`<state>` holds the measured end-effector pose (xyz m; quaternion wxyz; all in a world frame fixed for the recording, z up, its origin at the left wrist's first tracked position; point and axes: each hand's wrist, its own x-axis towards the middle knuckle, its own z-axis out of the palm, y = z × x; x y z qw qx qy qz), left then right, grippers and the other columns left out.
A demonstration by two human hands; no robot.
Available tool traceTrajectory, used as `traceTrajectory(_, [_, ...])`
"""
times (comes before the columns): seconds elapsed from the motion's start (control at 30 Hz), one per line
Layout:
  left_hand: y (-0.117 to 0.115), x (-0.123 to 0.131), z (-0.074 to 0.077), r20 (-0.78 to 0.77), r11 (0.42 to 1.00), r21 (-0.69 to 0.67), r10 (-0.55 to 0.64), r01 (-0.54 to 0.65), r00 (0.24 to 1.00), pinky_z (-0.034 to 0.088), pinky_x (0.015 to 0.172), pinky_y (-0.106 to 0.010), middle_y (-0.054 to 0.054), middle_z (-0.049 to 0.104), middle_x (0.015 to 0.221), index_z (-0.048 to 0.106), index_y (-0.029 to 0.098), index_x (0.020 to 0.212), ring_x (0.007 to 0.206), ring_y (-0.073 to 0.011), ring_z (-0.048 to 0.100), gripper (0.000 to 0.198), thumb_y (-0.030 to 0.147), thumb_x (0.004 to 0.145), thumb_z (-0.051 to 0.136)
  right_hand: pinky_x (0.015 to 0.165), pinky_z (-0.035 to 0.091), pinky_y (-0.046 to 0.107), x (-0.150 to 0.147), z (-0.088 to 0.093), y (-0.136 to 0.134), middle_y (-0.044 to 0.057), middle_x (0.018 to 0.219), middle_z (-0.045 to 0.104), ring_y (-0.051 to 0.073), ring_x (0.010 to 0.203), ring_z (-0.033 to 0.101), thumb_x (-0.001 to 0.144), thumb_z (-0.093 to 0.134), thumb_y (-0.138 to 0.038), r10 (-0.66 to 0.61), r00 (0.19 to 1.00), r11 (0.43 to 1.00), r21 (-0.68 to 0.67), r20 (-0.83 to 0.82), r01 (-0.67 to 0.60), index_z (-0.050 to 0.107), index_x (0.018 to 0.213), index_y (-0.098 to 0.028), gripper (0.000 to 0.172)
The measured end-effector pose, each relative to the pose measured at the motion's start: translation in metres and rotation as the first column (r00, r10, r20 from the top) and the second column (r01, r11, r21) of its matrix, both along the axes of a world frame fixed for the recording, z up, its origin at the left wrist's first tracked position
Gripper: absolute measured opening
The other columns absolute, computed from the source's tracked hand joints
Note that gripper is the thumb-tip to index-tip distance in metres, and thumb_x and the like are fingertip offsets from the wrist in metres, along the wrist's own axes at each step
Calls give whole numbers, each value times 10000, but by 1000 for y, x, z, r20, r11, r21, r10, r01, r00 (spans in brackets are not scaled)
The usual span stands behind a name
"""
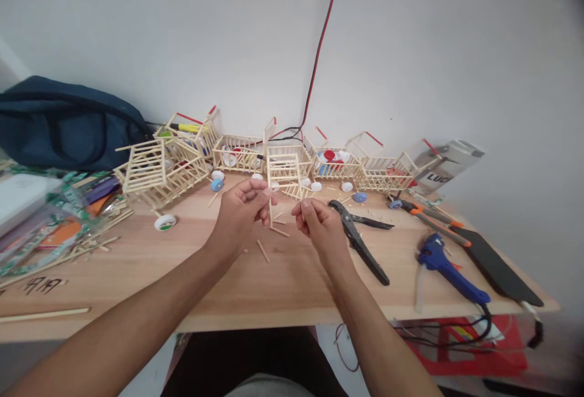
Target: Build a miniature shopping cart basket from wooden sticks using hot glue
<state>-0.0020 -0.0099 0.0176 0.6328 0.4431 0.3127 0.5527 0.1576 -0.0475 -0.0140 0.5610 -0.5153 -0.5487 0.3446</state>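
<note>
My left hand [244,208] is closed, thumb and fingers pinched on one leg of a small wooden stick frame [283,173]. Its crossbars are pale thin sticks. On the other leg, the fingertips of my right hand [322,227] are pinched too. The frame is held up above the table, in front of a row of stick carts, so its outline partly blends with the cart behind. A cart [164,172] with a white bottle-cap wheel [165,222] stands tilted left of my left hand. Black cutting pliers [360,239] lie just right of my right hand.
A blue glue gun [451,266], orange-handled pliers [429,214] and a dark flat bar [495,266] lie at the right. Stick offcuts [263,251] and bottle caps [360,197] are scattered about. A blue bag [68,123] and plastic packaging [68,214] occupy the left.
</note>
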Motion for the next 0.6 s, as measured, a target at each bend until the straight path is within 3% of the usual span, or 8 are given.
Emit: traceTrajectory(0.6, [4, 1, -4, -14, 1000, -1, 7, -7, 1000, 427, 394, -195, 12, 636, 639, 570, 137, 814, 420, -50, 445, 288, 267, 658, 775, 479, 302, 205, -2, 3, -1, -34, 535, 504, 77, 485, 423, 911, 494, -458, -5, 999, 1000, -3, 31, 5, 609, 698, -174, 373])
